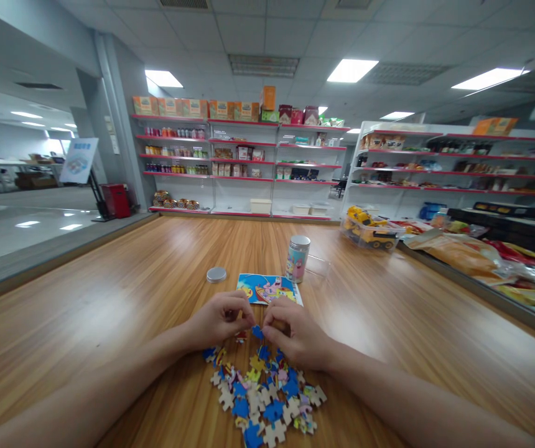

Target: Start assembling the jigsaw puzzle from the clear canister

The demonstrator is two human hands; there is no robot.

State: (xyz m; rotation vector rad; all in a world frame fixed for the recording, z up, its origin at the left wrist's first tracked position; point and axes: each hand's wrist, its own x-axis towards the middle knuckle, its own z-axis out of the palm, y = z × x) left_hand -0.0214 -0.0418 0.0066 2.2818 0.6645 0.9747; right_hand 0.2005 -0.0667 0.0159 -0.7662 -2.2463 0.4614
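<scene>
A blue jigsaw piece point(257, 332) sits between my two hands, above the table. My left hand point(223, 318) is closed, thumb and fingertips pinched at the piece's upper left edge. On the other side, my right hand point(298, 335) is also closed, its thumb and fingers on the piece's right edge. A loose heap of jigsaw pieces point(253, 398) lies just below, some blue or coloured side up, others bare side up. Beyond my fingers is a cartoon picture sheet point(270, 289), its lower edge partly covered by my hands. A small red piece point(241, 337) lies under my left fingers.
A printed can point(297, 259) stands at the sheet's right corner, beside a clear plastic container point(318, 266). Left of the sheet lies a silver lid point(216, 274). Farther right are a tub of toy trucks point(372, 230) and packaged goods point(463, 255). Stocked shelves point(242, 142) stand behind the wooden table point(155, 280).
</scene>
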